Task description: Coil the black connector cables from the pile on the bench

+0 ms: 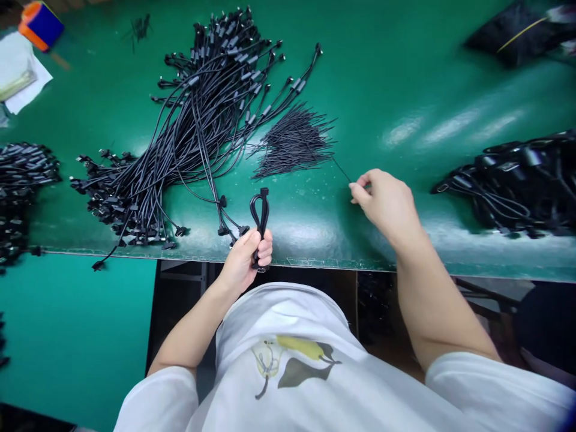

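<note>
My left hand (246, 259) is closed around a black cable (260, 211) folded into a small looped bundle, held near the table's front edge. A connector sticks up at its top and another shows below the fingers. Off to the right, my right hand (382, 201) pinches the end of a thin black twist tie (342, 170) between thumb and fingertips. The tie's other end points at a flat pile of similar black ties (294, 143). Left of that pile lies a large heap of loose black cables (180, 135) with connectors at both ends.
Folded, bundled cables (517, 180) are heaped at the right. More cables (22, 186) lie at the left edge. An orange and blue roll (41, 26) and white paper (20, 72) sit at the far left, and a black bag (513, 36) at the far right. The green table (382, 72) ends just before my body.
</note>
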{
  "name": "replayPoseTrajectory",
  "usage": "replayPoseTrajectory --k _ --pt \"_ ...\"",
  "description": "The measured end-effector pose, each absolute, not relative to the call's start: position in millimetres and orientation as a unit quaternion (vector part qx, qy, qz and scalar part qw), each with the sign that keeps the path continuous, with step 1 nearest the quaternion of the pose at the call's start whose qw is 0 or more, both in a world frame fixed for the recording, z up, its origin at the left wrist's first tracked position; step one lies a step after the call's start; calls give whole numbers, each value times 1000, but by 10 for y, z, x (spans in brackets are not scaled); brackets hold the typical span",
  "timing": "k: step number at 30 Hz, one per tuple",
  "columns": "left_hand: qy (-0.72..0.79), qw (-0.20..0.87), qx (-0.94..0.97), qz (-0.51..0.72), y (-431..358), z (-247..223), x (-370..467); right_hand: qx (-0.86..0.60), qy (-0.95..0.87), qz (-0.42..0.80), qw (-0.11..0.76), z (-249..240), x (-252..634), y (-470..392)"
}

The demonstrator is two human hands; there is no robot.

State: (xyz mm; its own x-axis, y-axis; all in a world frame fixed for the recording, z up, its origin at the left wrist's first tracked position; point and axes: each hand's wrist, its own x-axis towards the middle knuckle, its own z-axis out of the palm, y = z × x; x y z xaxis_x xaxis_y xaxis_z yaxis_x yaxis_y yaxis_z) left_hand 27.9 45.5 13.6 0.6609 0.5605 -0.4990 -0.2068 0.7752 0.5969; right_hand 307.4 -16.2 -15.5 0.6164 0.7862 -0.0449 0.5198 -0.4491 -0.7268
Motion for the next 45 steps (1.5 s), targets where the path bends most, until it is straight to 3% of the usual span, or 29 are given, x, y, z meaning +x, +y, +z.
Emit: replayPoseTrajectory --k 5,8,14,19,25,31,41,45 --pt "333 887 273 166 387 148 330 -681 -393 400 471 -89 2397 -417" --pt "345 869 303 183 362 80 334 -629 -511 414 415 -86 2002 -401" --pt "408 687 545 254 372 -77 238 -601 -754 75 256 -32 1845 -230" --pt "396 530 703 261 431 -110 192 -345 -899 -190 192 144 1950 18" --pt "382 671 611 176 472 -113 119 -276 -924 -256 59 343 1936 24" --pt "381 765 492 163 445 -114 149 -287 -912 -293 -9 335 1868 -48" --pt "389 794 438 163 332 -67 223 -261 -916 -296 -77 375 1759 -105" --pt "373 806 385 252 308 -88 273 -372 -912 -174 -8 279 1784 -14"
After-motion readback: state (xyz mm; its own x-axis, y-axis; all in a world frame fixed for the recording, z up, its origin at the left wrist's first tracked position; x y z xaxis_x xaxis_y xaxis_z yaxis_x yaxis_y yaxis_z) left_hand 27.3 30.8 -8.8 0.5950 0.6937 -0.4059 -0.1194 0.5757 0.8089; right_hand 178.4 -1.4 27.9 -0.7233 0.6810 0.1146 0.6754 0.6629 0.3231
